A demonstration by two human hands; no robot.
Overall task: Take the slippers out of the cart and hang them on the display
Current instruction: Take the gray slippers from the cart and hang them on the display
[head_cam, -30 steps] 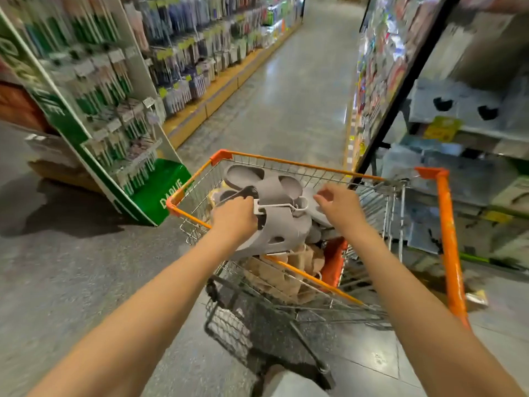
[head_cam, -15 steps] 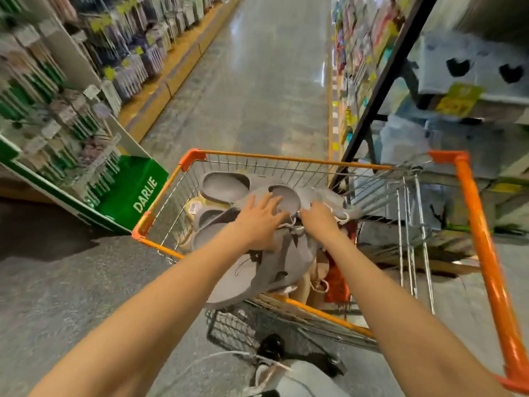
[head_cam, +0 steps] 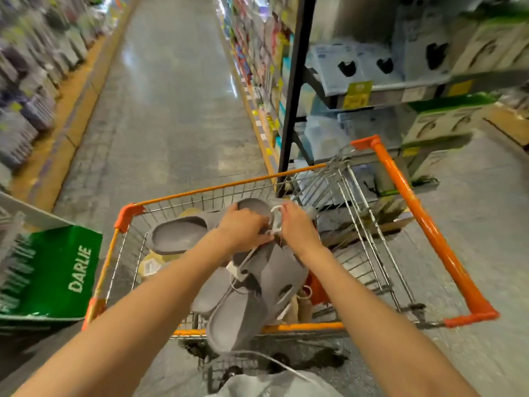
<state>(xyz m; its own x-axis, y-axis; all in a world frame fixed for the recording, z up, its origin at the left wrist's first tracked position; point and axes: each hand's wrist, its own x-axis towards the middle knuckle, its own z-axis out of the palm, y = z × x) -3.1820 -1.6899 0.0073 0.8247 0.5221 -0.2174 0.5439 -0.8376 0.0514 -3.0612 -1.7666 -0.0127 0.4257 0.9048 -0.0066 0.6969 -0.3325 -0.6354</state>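
Slippers (head_cam: 257, 287) lifted higher, white hanger (head_cam: 275, 222) between both hands' fingers (head_cam: 252, 222)

Grey slippers (head_cam: 252, 285) heaped in the orange wire cart (head_cam: 423, 213).

Plain grey foam slippers (head_cam: 257, 285) under the fingers, white plastic hanger hook (head_cam: 276, 219) between them, orange-edged silver wire cart (head_cam: 423, 224) around, green white-lettered cardboard display stand (head_cam: 57, 270) far left

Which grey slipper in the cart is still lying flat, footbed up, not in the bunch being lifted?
The slipper at far left, beside the left hand. The other slippers hang tilted under both hands.
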